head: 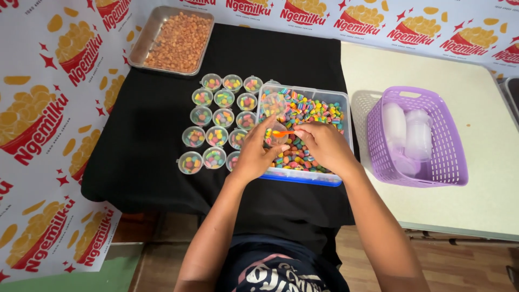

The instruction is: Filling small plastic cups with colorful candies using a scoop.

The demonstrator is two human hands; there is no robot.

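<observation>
Left hand (254,154) fingers wrapped round small clear cup (277,135), partly hiding it; right hand (323,145) pinches orange spoon (282,133), bowl end unclear, over candy tub (324,108).

Worktop cloth (151,162), centre of frame: plain black; clear tub (335,100), centre: blue base edge, filled with candy pieces (313,111) striped in pink, yellow, green, blue and orange; small clear cups (216,121), left of the tub: same multicoloured striped pieces; spoon (282,133) between the hands: orange; metal tray (141,46), upper left: silver-grey, contents (181,40) reddish-brown; basket (448,146), right: lilac, open lattice pattern, translucent white stacks (405,132) inside; worktop (486,200), right: pale cream, faintly speckled; backdrop (38,108), left and top: white, repeating pattern of red lettering, red stars and orange-yellow shapes; shirt (281,270), bottom centre: dark with white and pink print.
</observation>
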